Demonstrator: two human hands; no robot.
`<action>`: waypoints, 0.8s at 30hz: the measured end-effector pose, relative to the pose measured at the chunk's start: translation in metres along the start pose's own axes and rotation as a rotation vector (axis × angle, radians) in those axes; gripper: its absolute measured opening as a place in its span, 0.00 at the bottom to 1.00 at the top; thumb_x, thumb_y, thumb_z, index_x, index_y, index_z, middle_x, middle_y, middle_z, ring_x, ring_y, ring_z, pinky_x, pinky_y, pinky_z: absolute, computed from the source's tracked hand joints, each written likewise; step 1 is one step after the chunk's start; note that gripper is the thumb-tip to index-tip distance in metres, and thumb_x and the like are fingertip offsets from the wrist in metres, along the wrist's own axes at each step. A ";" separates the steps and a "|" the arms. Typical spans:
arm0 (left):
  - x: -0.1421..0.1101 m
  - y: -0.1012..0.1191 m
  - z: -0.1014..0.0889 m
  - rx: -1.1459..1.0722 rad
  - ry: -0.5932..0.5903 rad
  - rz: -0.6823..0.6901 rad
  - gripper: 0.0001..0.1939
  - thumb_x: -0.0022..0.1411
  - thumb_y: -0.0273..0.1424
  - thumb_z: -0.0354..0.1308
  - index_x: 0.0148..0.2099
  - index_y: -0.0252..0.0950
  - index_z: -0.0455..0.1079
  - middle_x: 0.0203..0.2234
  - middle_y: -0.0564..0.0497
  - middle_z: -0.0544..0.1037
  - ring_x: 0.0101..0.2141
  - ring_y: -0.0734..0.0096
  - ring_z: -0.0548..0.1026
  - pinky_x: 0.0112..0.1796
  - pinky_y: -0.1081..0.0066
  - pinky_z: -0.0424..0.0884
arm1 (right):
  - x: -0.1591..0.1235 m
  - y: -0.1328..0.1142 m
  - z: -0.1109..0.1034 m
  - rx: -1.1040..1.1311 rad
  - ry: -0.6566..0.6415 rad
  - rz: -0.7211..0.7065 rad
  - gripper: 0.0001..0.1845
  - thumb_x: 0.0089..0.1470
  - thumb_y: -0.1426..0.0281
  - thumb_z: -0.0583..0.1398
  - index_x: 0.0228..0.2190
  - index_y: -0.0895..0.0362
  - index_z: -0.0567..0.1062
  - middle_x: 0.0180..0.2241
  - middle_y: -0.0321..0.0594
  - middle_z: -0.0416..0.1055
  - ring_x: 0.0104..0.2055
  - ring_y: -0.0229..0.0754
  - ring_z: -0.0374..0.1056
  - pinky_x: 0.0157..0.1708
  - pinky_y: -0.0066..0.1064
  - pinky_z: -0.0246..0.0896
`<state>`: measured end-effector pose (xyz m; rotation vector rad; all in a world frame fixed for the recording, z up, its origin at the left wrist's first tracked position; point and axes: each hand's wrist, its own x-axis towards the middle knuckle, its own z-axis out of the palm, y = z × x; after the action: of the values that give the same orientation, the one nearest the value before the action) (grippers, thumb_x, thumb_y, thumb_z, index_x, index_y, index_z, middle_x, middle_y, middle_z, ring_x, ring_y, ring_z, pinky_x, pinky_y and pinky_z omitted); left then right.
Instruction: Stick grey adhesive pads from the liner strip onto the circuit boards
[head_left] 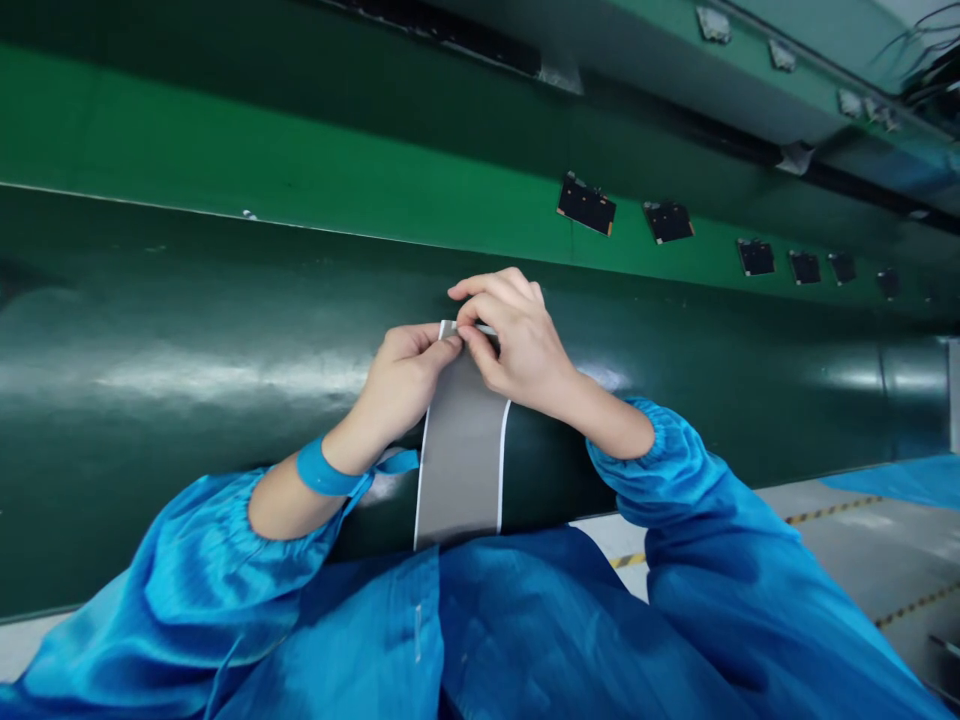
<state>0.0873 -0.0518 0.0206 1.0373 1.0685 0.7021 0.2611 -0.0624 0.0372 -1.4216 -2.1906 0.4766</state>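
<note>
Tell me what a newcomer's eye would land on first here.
Probably the grey strip with white edges, running from the person's front up to the left hand and right hand, which pinch its far end. Next, the bright blue sleeves on both arms, against the dark green surface. Beyond, toward the right, dark boards line a brighter green band.

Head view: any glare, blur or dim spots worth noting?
In the head view, pale glare streaks the dark green table beside the left hand; also in the head view, the farthest dark boards, at right, look soft and dim.
</note>
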 end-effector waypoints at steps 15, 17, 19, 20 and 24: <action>0.002 -0.003 0.000 -0.073 0.002 -0.157 0.15 0.56 0.42 0.68 0.34 0.34 0.78 0.27 0.47 0.82 0.27 0.64 0.76 0.28 0.70 0.68 | 0.062 0.233 -0.099 -0.133 0.073 0.426 0.09 0.60 0.69 0.64 0.28 0.53 0.71 0.31 0.42 0.70 0.39 0.49 0.68 0.54 0.50 0.70; 0.002 -0.003 0.000 -0.076 -0.008 -0.165 0.15 0.57 0.42 0.68 0.35 0.33 0.79 0.27 0.48 0.82 0.26 0.65 0.75 0.29 0.70 0.68 | 0.065 0.231 -0.098 -0.148 0.033 0.450 0.08 0.57 0.75 0.62 0.28 0.54 0.70 0.31 0.42 0.71 0.37 0.47 0.68 0.52 0.47 0.69; 0.003 -0.002 0.000 -0.086 -0.010 -0.166 0.16 0.56 0.42 0.68 0.36 0.32 0.79 0.26 0.49 0.81 0.26 0.67 0.74 0.29 0.70 0.68 | 0.066 0.229 -0.098 -0.165 0.002 0.464 0.07 0.55 0.78 0.61 0.28 0.55 0.70 0.31 0.41 0.70 0.36 0.45 0.67 0.50 0.44 0.68; 0.003 -0.002 0.000 -0.094 -0.009 -0.163 0.16 0.55 0.42 0.69 0.35 0.32 0.79 0.26 0.49 0.81 0.25 0.67 0.74 0.30 0.70 0.68 | 0.066 0.229 -0.098 -0.172 -0.012 0.467 0.07 0.55 0.78 0.60 0.29 0.55 0.70 0.30 0.41 0.70 0.36 0.45 0.66 0.49 0.43 0.68; 0.004 -0.004 -0.001 -0.092 -0.018 -0.158 0.16 0.56 0.43 0.69 0.34 0.34 0.78 0.26 0.49 0.82 0.26 0.67 0.75 0.30 0.71 0.68 | 0.063 0.235 -0.102 -0.184 -0.045 0.458 0.05 0.55 0.78 0.60 0.30 0.56 0.71 0.32 0.41 0.70 0.38 0.46 0.67 0.50 0.43 0.67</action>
<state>0.0876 -0.0495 0.0152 0.8685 1.0798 0.6070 0.4735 0.0922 0.0096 -2.0453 -1.9763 0.4717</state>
